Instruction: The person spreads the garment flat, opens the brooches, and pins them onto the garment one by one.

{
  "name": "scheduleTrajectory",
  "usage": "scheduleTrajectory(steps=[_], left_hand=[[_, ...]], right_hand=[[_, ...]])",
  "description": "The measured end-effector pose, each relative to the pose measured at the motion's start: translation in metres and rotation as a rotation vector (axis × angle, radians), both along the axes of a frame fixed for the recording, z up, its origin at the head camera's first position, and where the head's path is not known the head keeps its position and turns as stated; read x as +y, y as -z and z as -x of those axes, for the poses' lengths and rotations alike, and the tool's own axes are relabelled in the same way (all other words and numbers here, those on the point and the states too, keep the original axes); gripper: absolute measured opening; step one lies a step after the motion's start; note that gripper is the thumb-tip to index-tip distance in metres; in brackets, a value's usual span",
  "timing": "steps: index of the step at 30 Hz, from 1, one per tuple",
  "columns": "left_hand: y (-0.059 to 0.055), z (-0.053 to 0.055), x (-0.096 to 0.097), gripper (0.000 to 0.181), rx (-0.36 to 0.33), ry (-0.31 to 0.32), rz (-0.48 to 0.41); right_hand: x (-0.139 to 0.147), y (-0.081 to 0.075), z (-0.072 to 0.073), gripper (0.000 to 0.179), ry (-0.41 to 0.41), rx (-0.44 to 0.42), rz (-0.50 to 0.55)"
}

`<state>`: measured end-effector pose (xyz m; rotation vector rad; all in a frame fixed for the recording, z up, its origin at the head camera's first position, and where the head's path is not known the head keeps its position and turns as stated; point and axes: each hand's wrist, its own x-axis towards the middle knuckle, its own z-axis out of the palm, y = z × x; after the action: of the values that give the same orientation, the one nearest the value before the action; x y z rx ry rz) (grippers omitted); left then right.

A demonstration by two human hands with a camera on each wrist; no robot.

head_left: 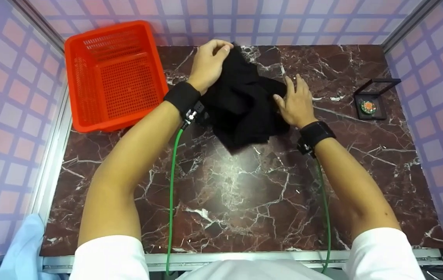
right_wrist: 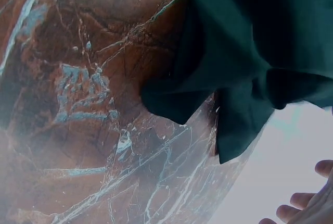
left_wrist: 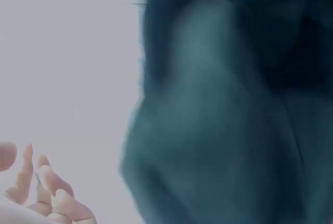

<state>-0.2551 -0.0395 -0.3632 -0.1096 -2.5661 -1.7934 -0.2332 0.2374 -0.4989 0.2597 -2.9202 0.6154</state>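
Observation:
A crumpled black cloth (head_left: 240, 101) hangs in loose folds above the marble-patterned table, between the two hands. My left hand (head_left: 209, 64) pinches its upper left corner between thumb and fingers. In the left wrist view the dark fabric (left_wrist: 218, 120) fills the right side, blurred, with the left fingers (left_wrist: 57, 195) at the lower left. My right hand (head_left: 296, 102) is at the cloth's right edge, its fingers extended and spread. Folds of the cloth (right_wrist: 234, 73) droop over the table in the right wrist view, apart from the right fingertips (right_wrist: 287, 213) there.
A red plastic basket (head_left: 83, 87) stands at the back left, close to the left forearm. On the right lies a small black case (head_left: 379, 113) with its lid raised and a round green-and-orange piece (head_left: 368, 107) inside. Green cables (head_left: 172, 186) run from both wrists to the front edge.

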Motion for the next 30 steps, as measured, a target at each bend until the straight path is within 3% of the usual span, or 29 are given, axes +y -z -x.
scheduleTrajectory(steps=[6,18,22,26,30], left_hand=[[0.012,0.002,-0.018,0.024,-0.029,-0.024,0.053],[0.063,0.005,-0.065,0.029,-0.162,-0.085,0.341],[0.083,-0.002,-0.061,0.028,-0.114,-0.095,0.493],[0.106,-0.011,-0.046,0.03,-0.014,-0.091,0.749],[0.13,-0.02,-0.032,0.045,-0.001,-0.052,0.912]], right_hand=[[0.002,0.001,-0.001,0.066,-0.002,0.012,0.008],[0.002,0.001,0.0,0.067,-0.006,-0.006,-0.011],[0.0,0.004,-0.001,0.067,-0.015,-0.025,-0.01],[-0.002,0.008,-0.003,0.067,-0.012,-0.05,-0.006],[-0.005,0.014,-0.006,0.068,-0.027,-0.061,-0.015]])
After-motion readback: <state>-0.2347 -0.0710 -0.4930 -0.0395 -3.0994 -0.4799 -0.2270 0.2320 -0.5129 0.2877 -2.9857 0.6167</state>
